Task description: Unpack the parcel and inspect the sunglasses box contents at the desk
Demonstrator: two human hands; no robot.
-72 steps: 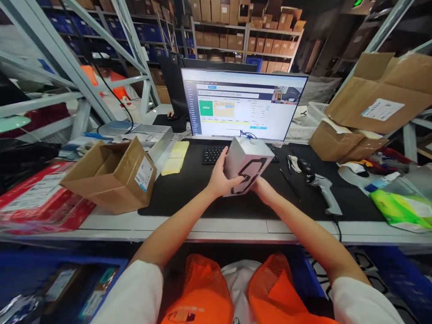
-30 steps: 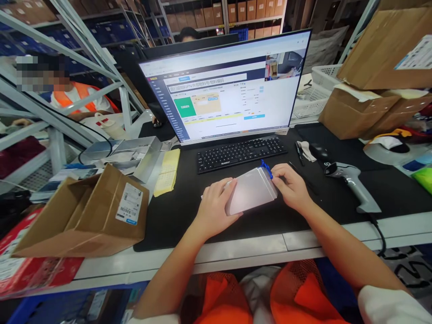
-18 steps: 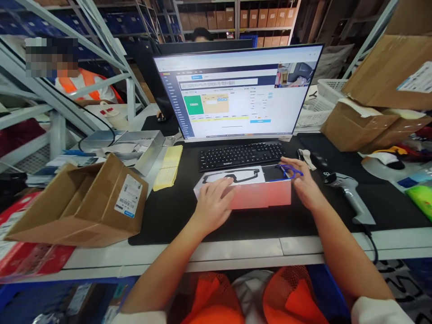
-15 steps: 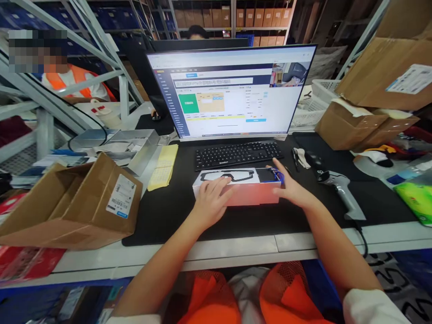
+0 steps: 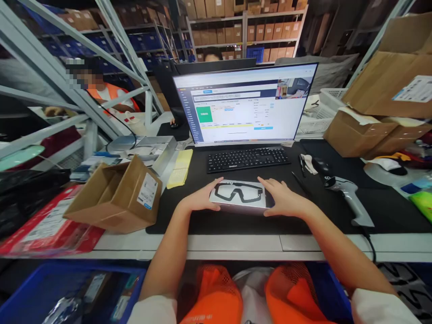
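Observation:
A flat white box printed with a black goggle outline (image 5: pixel 240 194) lies on the black desk mat (image 5: pixel 189 211), just in front of the keyboard (image 5: pixel 248 159). My left hand (image 5: pixel 199 201) grips its left end, fingers curled on the edge. My right hand (image 5: pixel 281 200) clasps its right end, covering that side. The box rests face up between both hands.
A monitor (image 5: pixel 243 105) stands behind the keyboard. An open cardboard box (image 5: pixel 118 195) lies on its side at left, over red packets (image 5: pixel 47 229). A barcode scanner (image 5: pixel 347 198) lies at right, near stacked cartons (image 5: pixel 371 130). A person in an orange vest (image 5: pixel 104 94) sits behind the racking.
The box went from held upright to laid flat on the mat, face up. Its pink side no longer shows. Both hands have shifted to its two ends.

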